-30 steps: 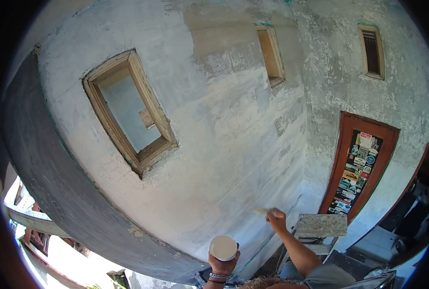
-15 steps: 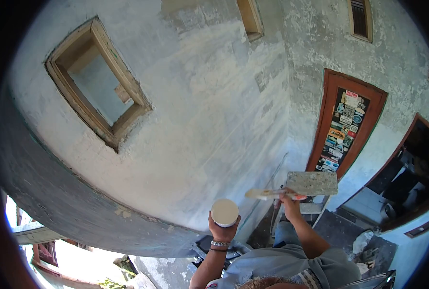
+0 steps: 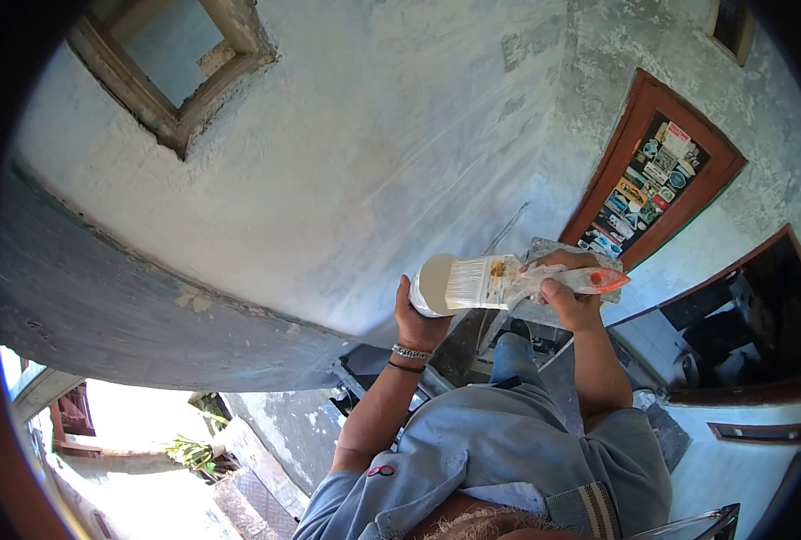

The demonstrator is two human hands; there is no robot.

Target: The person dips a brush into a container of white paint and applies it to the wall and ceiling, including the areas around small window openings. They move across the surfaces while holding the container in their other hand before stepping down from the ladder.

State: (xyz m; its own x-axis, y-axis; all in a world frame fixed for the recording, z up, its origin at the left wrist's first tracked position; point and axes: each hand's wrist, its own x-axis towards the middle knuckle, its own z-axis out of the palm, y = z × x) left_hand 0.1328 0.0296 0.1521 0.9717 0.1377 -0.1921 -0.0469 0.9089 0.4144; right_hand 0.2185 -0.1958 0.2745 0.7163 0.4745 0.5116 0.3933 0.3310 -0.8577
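My left hand (image 3: 418, 328) is wrapped around a white paint tub (image 3: 433, 281), whose pale contents fill the round opening. A wide paintbrush (image 3: 469, 283) with pale, paint-coated bristles lies level across the tub's right side in this view, its bristle tips over the opening. Its smeared handle ends in red, and my right hand (image 3: 580, 311) is closed around it, thumb on the near side. Both hands are in front of my chest, close together.
A patchy whitewashed wall (image 3: 328, 153) with a wooden window frame (image 3: 180, 126) rises ahead. Right of it are a sticker-covered door (image 3: 639, 193) and a dark doorway (image 3: 751, 315). A paint-spattered step top (image 3: 551, 248) stands behind my right hand; a grey ledge (image 3: 175, 301) curves along the left.
My right hand has brought the brush left and turned it, so its bristles now overlap the tub. Both hands appear higher in view as the camera has tilted down.
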